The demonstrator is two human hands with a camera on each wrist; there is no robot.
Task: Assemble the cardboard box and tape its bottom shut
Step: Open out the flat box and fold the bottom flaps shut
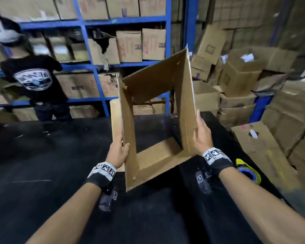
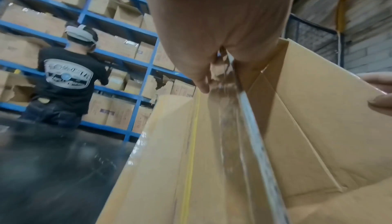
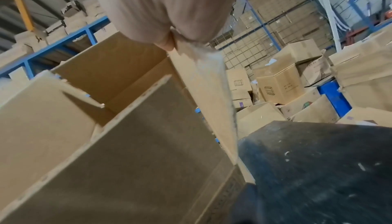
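A brown cardboard box [image 1: 153,85] is held up over the black table [image 1: 42,173], opened into a tilted four-sided tube with both ends open, so the table shows through it. My left hand [image 1: 119,148] grips its left panel edge, thumb inside and fingers outside. My right hand [image 1: 200,132] grips the right panel edge the same way. In the left wrist view the left hand [image 2: 214,43] pinches the box [image 2: 307,135] wall. In the right wrist view the right hand [image 3: 169,19] pinches a panel of the box [image 3: 135,152]. A tape dispenser [image 1: 248,170] with blue core lies at the table's right edge.
A person in a black T-shirt [image 1: 37,81] stands at the blue shelving [image 1: 88,50] beyond the table's far left. Loose and stacked cartons [image 1: 241,76] crowd the right side and floor. A flat cardboard piece [image 1: 115,118] lies behind the held box.
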